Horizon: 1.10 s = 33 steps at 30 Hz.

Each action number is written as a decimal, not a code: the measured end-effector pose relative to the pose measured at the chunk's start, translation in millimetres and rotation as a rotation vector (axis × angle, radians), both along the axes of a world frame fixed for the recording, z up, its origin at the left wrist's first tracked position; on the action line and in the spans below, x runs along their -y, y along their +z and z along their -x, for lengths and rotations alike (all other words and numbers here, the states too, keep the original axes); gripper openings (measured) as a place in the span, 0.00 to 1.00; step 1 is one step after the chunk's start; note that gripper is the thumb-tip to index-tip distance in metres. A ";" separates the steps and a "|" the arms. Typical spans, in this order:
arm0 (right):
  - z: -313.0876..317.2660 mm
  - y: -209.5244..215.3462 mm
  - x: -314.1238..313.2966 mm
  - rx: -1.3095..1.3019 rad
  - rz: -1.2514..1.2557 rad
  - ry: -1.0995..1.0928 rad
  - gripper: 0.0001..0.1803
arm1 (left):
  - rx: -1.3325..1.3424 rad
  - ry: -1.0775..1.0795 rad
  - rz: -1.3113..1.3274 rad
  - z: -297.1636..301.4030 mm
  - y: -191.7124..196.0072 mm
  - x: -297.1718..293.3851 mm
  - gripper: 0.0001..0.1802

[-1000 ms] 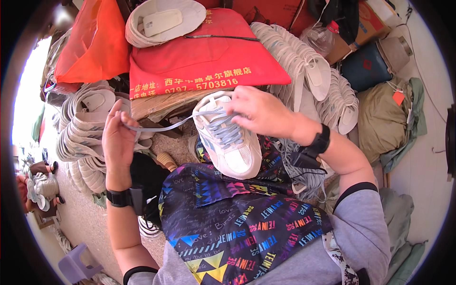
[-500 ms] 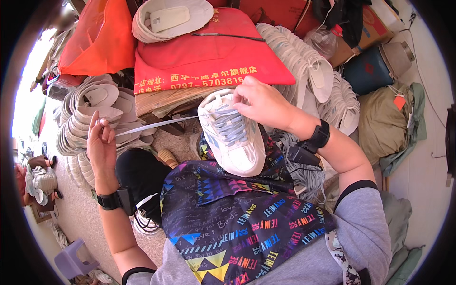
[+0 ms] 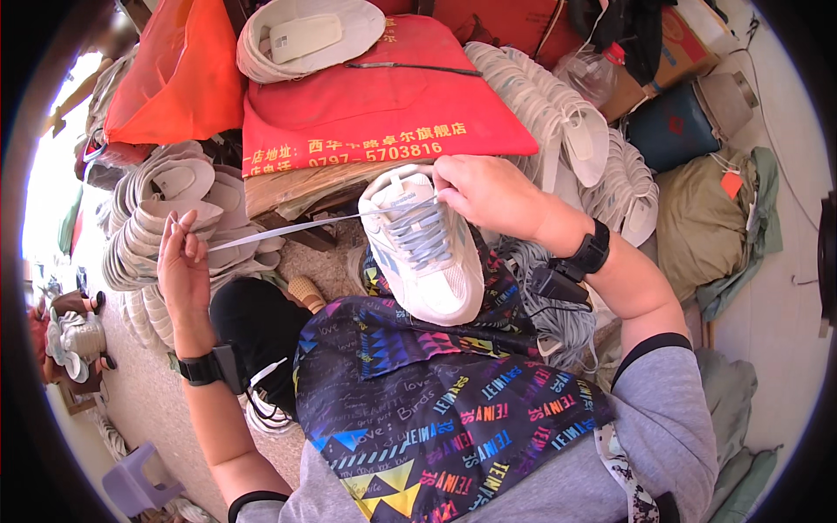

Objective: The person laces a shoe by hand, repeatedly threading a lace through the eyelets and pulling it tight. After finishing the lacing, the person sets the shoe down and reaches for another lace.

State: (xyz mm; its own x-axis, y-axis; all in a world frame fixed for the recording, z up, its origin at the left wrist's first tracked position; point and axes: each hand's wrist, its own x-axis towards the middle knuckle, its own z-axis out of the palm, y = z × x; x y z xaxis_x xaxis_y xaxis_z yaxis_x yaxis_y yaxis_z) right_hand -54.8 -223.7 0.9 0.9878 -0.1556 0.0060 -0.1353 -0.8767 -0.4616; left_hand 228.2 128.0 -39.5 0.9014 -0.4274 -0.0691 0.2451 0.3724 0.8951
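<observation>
Stacks of white soles [image 3: 157, 227] crowd the floor; the left hand [image 3: 181, 261] has drawn the pinched lace [image 3: 288, 228] out farther, taut now, while the right hand [image 3: 488, 193] grips the sneaker [image 3: 423, 253] on the lap.

red bag [image 3: 384, 113], yellow print | orange tag [image 3: 731, 184] | perhaps cardboard box [image 3: 671, 52]

Single head-worn fisheye, facing steeply down, close over lap
</observation>
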 end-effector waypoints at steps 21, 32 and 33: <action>63.7 -45.2 108.9 0.733 -1.698 -0.812 0.11 | 0.141 -0.526 -0.411 145.2 -27.1 133.9 0.09; 53.6 -16.6 74.3 0.425 -1.024 -0.631 0.11 | 0.098 -0.601 -0.526 149.1 -18.9 138.0 0.09; 47.0 -19.6 59.7 0.427 -1.024 -0.634 0.11 | 0.097 -0.587 -0.504 149.4 -22.6 138.8 0.09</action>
